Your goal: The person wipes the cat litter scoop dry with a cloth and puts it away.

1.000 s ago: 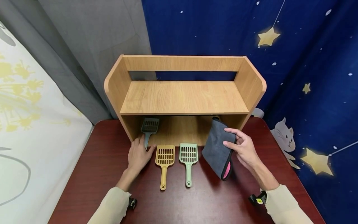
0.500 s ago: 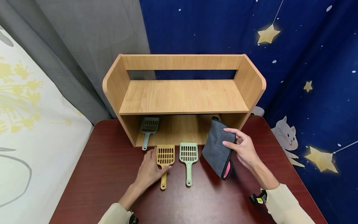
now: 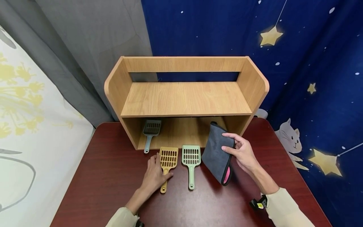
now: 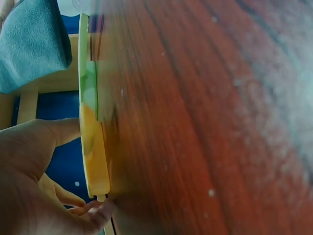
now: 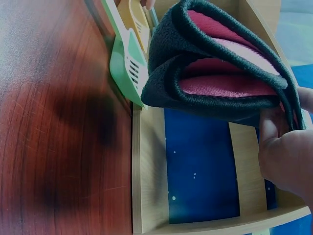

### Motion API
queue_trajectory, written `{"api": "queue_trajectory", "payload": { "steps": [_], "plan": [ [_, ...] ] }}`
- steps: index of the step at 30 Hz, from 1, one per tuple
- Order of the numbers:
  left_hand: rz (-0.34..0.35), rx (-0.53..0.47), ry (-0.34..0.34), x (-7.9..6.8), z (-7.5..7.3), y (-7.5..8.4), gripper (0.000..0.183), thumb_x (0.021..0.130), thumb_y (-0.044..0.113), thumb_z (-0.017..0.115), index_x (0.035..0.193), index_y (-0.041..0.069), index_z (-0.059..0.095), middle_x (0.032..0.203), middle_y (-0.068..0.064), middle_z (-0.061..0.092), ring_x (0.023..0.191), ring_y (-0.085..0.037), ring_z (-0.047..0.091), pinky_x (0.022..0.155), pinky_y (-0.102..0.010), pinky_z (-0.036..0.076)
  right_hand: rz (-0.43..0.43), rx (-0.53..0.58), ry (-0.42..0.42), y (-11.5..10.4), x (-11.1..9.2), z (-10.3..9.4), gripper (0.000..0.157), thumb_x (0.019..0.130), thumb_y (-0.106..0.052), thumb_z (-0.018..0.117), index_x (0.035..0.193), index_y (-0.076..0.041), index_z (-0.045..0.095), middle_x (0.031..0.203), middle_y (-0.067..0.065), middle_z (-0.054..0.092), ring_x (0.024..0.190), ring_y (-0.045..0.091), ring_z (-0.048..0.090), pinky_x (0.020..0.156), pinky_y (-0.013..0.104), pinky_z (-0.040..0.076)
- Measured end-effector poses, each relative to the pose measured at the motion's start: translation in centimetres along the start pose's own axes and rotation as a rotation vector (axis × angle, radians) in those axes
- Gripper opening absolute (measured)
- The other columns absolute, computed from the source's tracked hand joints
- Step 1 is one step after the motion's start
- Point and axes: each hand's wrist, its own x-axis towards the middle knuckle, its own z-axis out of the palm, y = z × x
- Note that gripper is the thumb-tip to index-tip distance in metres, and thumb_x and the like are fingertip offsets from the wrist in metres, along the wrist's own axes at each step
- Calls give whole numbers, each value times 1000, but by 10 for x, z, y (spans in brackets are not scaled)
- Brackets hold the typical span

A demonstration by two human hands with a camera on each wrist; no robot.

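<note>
A yellow slotted litter scoop lies on the table before the shelf, turned slightly. My left hand grips it from the left, thumb across the handle and fingers along its left edge. In the left wrist view the thumb and fingers meet the scoop from both sides. To its right lies a green litter scoop. A grey-blue litter scoop rests on the lower shelf, its handle over the front edge. My right hand pinches a folded dark grey cloth, pink inside, between thumb and fingers.
The two-tier wooden shelf stands at the back of the dark red table. Curtains hang close behind it, and a white patterned cloth slopes along the left side.
My left hand went from the grey-blue scoop to the yellow one, which has since turned a little. My right hand and the cloth shifted slightly left.
</note>
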Motion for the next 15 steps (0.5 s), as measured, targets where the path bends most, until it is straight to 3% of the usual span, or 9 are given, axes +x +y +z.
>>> {"api": "queue_trajectory", "payload": {
  "steps": [8,15],
  "plan": [
    [6,-15,-12,-1,-8,-7,98,79,21,95,150,-19,40,133,-32,52,125,-45,49,99,-54,51,0,-4,-30,0,3,5,50,89,15,74,137,4,63,115,2,74,105,15,70,85,29,61],
    [-19,1,-10,-5,-18,-16,58,81,21,94,117,-11,61,101,-18,60,93,-32,59,82,-49,53,-3,-24,-48,-3,7,10,52,88,17,74,138,8,61,116,4,74,107,15,70,84,29,61]
  ]
}}
